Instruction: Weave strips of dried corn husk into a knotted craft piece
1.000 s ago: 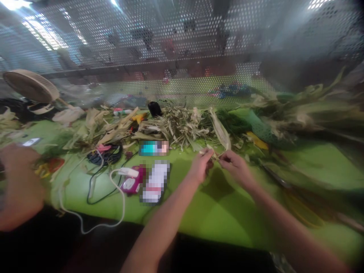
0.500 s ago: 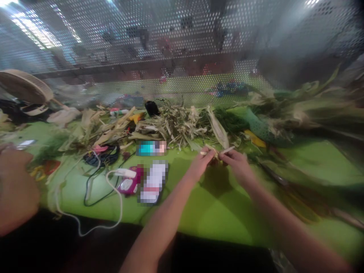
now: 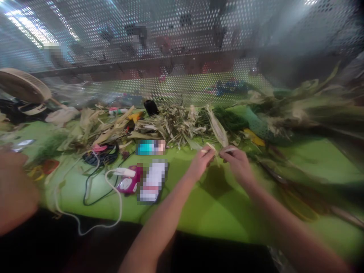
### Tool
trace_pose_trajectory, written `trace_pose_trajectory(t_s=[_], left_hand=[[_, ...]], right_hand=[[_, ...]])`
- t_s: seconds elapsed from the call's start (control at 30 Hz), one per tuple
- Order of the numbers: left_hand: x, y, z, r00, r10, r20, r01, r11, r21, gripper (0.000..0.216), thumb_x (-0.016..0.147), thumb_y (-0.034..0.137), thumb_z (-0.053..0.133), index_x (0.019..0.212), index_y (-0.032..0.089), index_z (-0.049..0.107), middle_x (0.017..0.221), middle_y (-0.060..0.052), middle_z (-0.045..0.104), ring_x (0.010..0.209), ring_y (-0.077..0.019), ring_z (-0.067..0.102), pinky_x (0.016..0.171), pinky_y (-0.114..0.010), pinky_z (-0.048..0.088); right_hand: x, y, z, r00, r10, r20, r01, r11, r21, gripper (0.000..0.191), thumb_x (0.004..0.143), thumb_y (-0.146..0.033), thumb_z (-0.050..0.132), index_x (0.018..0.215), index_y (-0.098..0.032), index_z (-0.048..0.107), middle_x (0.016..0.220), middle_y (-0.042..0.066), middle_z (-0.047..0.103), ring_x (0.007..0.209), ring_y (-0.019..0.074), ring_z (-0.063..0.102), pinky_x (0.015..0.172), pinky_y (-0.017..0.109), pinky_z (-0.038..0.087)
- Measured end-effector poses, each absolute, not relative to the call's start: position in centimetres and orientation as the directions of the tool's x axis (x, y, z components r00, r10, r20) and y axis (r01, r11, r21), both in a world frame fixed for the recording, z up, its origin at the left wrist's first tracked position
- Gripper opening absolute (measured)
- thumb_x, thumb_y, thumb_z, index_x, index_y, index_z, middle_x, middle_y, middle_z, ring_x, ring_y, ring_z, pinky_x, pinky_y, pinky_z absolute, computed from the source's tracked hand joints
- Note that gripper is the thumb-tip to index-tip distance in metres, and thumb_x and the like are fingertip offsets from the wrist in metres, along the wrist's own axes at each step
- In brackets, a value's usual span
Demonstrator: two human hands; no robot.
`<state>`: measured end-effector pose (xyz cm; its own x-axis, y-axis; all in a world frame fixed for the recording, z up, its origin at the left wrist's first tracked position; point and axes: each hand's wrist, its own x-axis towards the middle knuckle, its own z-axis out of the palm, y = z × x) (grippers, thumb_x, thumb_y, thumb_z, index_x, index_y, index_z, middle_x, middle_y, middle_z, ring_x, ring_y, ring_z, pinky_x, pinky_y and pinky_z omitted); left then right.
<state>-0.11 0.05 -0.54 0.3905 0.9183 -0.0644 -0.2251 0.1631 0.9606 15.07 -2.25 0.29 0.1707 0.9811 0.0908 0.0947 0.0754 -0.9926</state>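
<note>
My left hand [image 3: 200, 163] and my right hand [image 3: 238, 163] are held close together above the green table [image 3: 222, 204], each with its fingers pinched on a thin pale strip of dried husk [image 3: 216, 151]. The strip spans the small gap between the two hands. Just beyond them lies a heap of dried husks and leaves [image 3: 176, 127], with one long husk [image 3: 217, 131] reaching toward my fingers.
A pink device [image 3: 129, 184] with a white cable [image 3: 113, 201] and black cords [image 3: 98, 157] lies at the left. Another person's arm [image 3: 14, 193] is at the far left. A woven fan [image 3: 24, 85] and more husks [image 3: 307, 108] line the perforated screen [image 3: 182, 45].
Both hands have drifted slightly up and away from me, staying together on the husk strip. The view has shifted a little.
</note>
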Motion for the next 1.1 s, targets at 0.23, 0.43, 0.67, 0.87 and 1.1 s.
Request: trace_pose_trajectory(t_s=[0.23,0.43,0.67,0.87,1.1], left_hand=[[0.0,-0.2,-0.3,0.425,0.904,-0.045,-0.219,0.150,0.964,0.038,0.084,0.054,0.063,0.083,0.018,0.051,0.062,0.006,0.037,0.053,-0.0065,0.033,0.053,-0.023,0.024],[0.4,-0.1,-0.9,0.403,0.915,0.015,-0.236,0.089,0.968,0.039,0.085,0.055,0.062,0.090,0.019,0.047,0.063,0.006,0.048,0.054,-0.0071,0.041,0.053,-0.022,0.028],[0.1,0.2,-1.2,0.356,0.931,-0.081,-0.196,0.159,0.968,0.041,0.084,0.058,0.061,0.085,0.018,0.052,0.066,0.003,0.052,0.058,-0.0085,0.046,0.057,-0.023,0.032],[-0.2,0.5,-1.2,0.373,0.925,-0.072,-0.146,0.135,0.980,0.041,0.074,0.048,0.075,0.095,0.016,0.060,0.070,0.001,0.055,0.067,-0.0115,0.048,0.064,-0.025,0.035],[0.5,0.3,-1.4,0.509,0.842,-0.181,-0.292,0.366,0.884,0.044,0.072,0.053,0.075,0.084,0.015,0.054,0.057,0.007,0.037,0.049,-0.0049,0.029,0.048,-0.022,0.018]], right_hand=[[15.7,-2.2,0.5,0.179,0.983,0.041,0.044,0.034,-0.998,0.025,0.070,-0.043,0.073,0.071,-0.019,0.065,0.071,0.002,0.061,0.063,0.0142,0.052,0.059,0.028,0.042],[15.1,-2.4,0.4,0.039,0.999,-0.019,-0.003,-0.019,-1.000,0.039,0.068,-0.055,0.076,0.073,-0.017,0.066,0.068,0.003,0.064,0.062,0.0149,0.054,0.059,0.028,0.041],[15.6,-2.1,-0.2,0.126,0.992,0.024,0.097,0.012,-0.995,0.040,0.067,-0.055,0.077,0.073,-0.017,0.067,0.066,0.003,0.063,0.060,0.0142,0.052,0.058,0.028,0.040],[15.2,-2.3,0.3,0.150,0.988,0.033,0.119,0.015,-0.993,0.037,0.068,-0.052,0.076,0.070,-0.018,0.065,0.061,0.000,0.055,0.057,0.0130,0.047,0.054,0.028,0.039],[15.6,-2.4,0.2,0.139,0.989,0.055,0.030,0.052,-0.998,0.033,0.068,-0.048,0.077,0.068,-0.019,0.062,0.061,-0.002,0.053,0.056,0.0117,0.046,0.054,0.026,0.039]])
